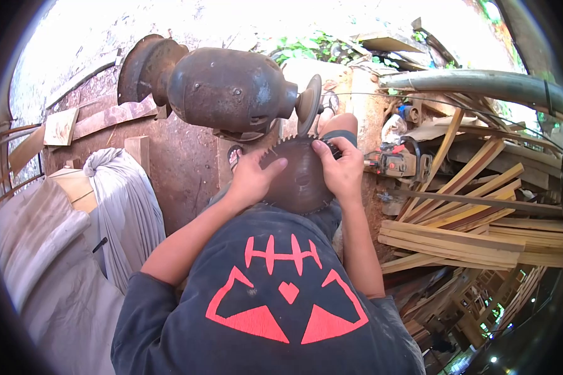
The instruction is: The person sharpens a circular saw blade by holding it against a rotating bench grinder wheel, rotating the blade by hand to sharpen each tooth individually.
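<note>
A dark, toothed circular saw blade is held close in front of my body, over my lap. My left hand grips its left edge, thumb laid across the face. On the upper right rim, my right hand pinches the blade with the thumb on top; the fingers behind are partly hidden. Just beyond the blade stands a bench grinder motor, brown and worn. Its thin grinding disc is right at the blade's upper teeth, overlapping them in this view.
A chainsaw-like orange and black power tool lies to the right, beside stacked wooden strips. A grey metal pipe crosses the upper right. At left, a grey cloth hangs near wooden offcuts.
</note>
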Demonstrator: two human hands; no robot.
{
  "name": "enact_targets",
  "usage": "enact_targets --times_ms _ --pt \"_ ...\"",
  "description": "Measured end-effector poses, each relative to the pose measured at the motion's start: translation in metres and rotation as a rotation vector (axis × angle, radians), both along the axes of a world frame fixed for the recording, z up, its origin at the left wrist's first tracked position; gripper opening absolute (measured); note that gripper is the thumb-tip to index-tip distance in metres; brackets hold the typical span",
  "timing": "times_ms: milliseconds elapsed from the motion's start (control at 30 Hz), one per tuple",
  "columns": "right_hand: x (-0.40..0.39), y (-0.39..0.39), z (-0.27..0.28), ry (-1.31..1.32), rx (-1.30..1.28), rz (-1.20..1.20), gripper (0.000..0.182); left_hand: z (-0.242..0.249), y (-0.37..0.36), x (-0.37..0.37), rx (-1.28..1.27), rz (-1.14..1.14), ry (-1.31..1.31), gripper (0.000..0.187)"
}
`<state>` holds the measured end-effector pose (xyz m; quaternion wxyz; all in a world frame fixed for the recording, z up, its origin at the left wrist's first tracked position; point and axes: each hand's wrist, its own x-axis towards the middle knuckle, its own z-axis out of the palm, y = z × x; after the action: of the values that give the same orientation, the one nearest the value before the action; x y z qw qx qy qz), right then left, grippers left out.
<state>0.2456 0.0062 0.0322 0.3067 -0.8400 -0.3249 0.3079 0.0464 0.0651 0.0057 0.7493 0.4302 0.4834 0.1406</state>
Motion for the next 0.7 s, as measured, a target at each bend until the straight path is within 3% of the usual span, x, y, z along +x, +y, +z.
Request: enact_targets --times_ms 700 --pt "-0.001 -0.005 -0.009 -0.016 0.051 -0.011 0.044 -0.005 0.001 0.0 0.026 -0.019 0.048 0.031"
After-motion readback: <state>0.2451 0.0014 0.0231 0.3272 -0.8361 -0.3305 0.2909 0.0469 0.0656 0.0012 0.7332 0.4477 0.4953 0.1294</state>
